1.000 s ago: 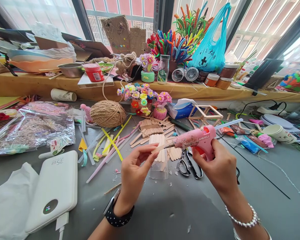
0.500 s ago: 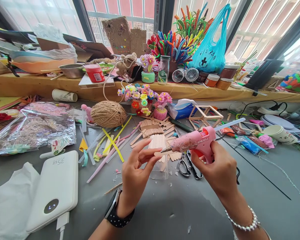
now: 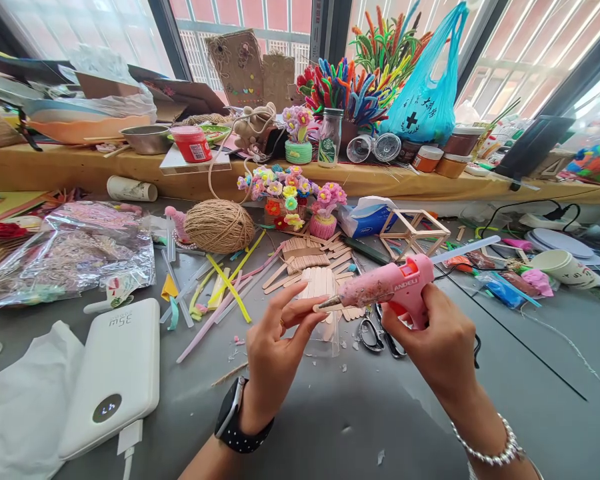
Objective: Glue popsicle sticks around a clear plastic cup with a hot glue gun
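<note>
Between thumb and fingers, my left hand [image 3: 280, 340] pinches a short wooden craft stick [image 3: 331, 307]. My right hand [image 3: 433, 340] is wrapped round the handle of a pink hot glue gun [image 3: 387, 287], a clear glue stick [image 3: 467, 248] poking out of its back. The metal nozzle points left and lies at the craft stick, close to my left fingertips. Behind my left hand a panel of joined craft sticks [image 3: 317, 281] lies on the table, partly hidden. Black-handled scissors [image 3: 371, 335] rest below the glue gun, partly covered by it and my right hand.
A white power bank [image 3: 113, 380] with a cable lies at the left. Farther back are a twine ball [image 3: 220, 227], craft flowers [image 3: 325, 203] and a wooden stick frame [image 3: 414, 233]. A black cord [image 3: 520, 337] crosses the right side. Yellow strips [image 3: 230, 287] lie left of centre.
The glue gun's nozzle has shifted slightly along the craft stick towards my left fingertips. Both hands keep their grips. The whole view has moved a little.
</note>
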Tool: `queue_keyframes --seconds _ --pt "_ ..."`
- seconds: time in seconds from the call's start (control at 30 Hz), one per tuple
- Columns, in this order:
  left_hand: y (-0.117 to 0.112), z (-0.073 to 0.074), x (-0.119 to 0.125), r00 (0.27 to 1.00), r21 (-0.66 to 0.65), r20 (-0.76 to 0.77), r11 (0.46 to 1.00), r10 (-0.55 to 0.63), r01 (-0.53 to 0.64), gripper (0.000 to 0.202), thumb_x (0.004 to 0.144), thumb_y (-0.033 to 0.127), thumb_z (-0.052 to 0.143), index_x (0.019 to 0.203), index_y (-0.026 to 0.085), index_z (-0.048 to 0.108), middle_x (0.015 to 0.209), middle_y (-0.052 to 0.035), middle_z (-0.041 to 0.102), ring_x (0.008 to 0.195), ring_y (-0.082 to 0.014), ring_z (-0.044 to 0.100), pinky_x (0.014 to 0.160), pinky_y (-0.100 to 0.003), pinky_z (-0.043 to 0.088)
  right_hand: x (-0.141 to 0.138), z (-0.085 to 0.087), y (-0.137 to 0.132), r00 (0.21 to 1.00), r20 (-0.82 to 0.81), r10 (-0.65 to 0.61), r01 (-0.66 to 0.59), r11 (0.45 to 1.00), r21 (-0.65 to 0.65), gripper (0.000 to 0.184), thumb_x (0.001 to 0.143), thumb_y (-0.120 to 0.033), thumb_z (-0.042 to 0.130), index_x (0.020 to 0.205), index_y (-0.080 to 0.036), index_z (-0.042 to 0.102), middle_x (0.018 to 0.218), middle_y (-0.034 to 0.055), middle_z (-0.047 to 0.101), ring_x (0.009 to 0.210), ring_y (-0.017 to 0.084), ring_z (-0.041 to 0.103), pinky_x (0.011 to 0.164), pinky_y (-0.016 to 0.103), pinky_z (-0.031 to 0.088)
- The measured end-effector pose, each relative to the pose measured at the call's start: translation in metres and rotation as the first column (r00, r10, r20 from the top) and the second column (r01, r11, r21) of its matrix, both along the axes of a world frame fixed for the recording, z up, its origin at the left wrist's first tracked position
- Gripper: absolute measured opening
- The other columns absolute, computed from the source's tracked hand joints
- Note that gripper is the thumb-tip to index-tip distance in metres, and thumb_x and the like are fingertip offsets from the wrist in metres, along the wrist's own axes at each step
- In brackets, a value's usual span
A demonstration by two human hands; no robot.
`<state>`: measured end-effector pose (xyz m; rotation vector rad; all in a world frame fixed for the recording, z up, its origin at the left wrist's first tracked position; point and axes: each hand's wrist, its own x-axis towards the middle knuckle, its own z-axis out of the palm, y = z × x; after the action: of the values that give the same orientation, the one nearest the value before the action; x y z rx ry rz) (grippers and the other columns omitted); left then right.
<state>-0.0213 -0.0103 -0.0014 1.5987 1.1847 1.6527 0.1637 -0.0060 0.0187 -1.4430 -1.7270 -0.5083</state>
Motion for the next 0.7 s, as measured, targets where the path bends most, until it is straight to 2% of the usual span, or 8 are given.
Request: queue_keyframes --seconds 0.2,0.47,0.7 --pt "-0.0001 -0.0008 0.0005 1.0 0.006 0.018 1.0 -0.023 0.022 0.036 0.076 0.015 0.061 0.109 0.022 0.049 0.087 0.0003 0.072 0.077 -0.0109 0.067 0.071 -0.02 0.055 -0.0006 0.0001 0.0 1.0 0.005 0.01 -0.01 1.0 0.008 0.021 0.07 -0.026 0.054 0.064 -0.022 0.034 0.052 -0.0066 0.035 0.043 0.009 0.033 0.042 0.022 0.028" --pt "-0.001 0.0009 0.0015 0.999 -0.022 0.033 1.0 -0.002 0.002 0.03 0.075 0.018 0.062 0.104 0.02 0.052 0.085 -0.0021 0.072 0.076 -0.0155 0.068 0.067 -0.024 0.057 0.0006 -0.0001 0.0001 1.0 0.024 -0.004 0.004 1.0 0.014 0.017 0.07 -0.026 0.052 0.065 -0.022 0.037 0.052 -0.0058 0.037 0.043 0.009 0.034 0.043 0.023 0.029" --pt "-0.001 -0.0003 0.0009 0.998 -0.008 0.053 0.999 -0.036 0.037 0.032 0.076 0.015 0.061 0.105 0.023 0.051 0.088 -0.0001 0.072 0.079 -0.0122 0.067 0.071 -0.02 0.055 0.0007 0.0002 -0.0002 0.999 0.028 0.02 -0.021 1.0 0.023 0.017 0.072 -0.026 0.051 0.066 -0.022 0.036 0.052 -0.0056 0.037 0.044 0.01 0.034 0.043 0.023 0.03"
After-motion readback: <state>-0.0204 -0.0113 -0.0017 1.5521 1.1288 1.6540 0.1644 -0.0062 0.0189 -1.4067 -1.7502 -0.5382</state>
